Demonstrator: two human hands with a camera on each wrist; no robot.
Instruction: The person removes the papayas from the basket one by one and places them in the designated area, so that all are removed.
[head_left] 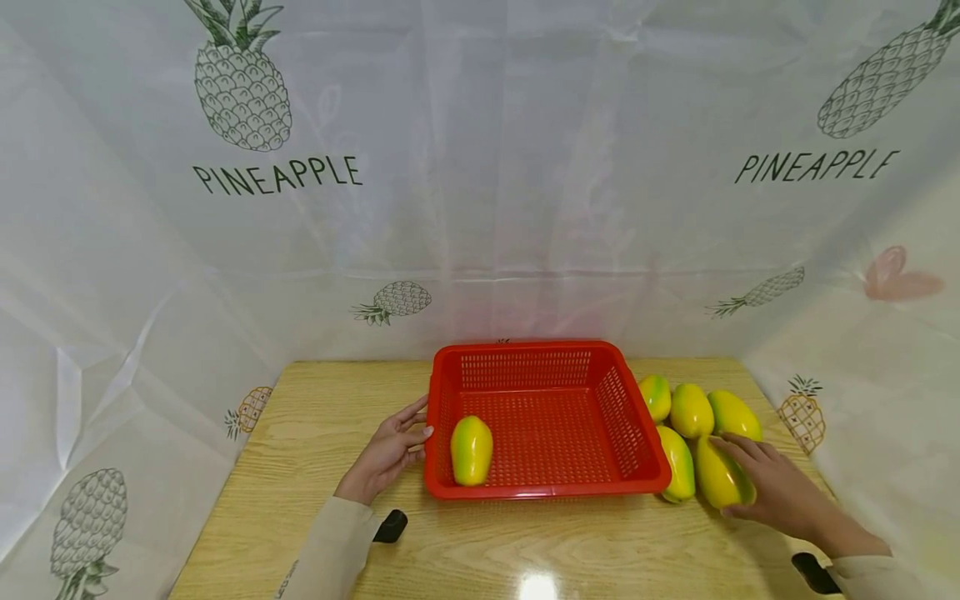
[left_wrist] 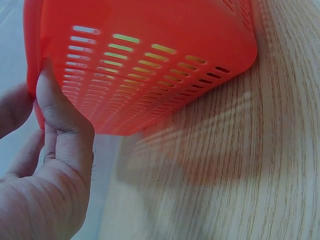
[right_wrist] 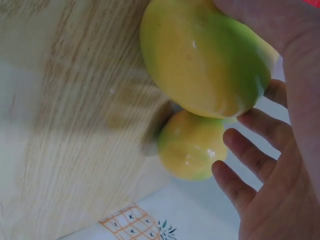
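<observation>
A red plastic basket (head_left: 540,433) with slotted walls stands on the table, one yellow-green mango (head_left: 472,451) lying inside at its left. My left hand (head_left: 388,454) holds the basket's left rim; in the left wrist view the thumb (left_wrist: 62,107) presses the outer wall while fingers reach past the rim. To the right of the basket, my right hand (head_left: 776,492) spans a mango (head_left: 718,477), thumb on one side and fingertips on the other. That mango (right_wrist: 200,55) looks large in the right wrist view, another mango (right_wrist: 192,145) beyond it.
Several more mangoes (head_left: 692,410) cluster between the basket and the table's right edge, one (head_left: 677,467) close against the basket. The wooden table (head_left: 600,550) meets white sheets (head_left: 525,208) printed with pineapples at the back and both sides.
</observation>
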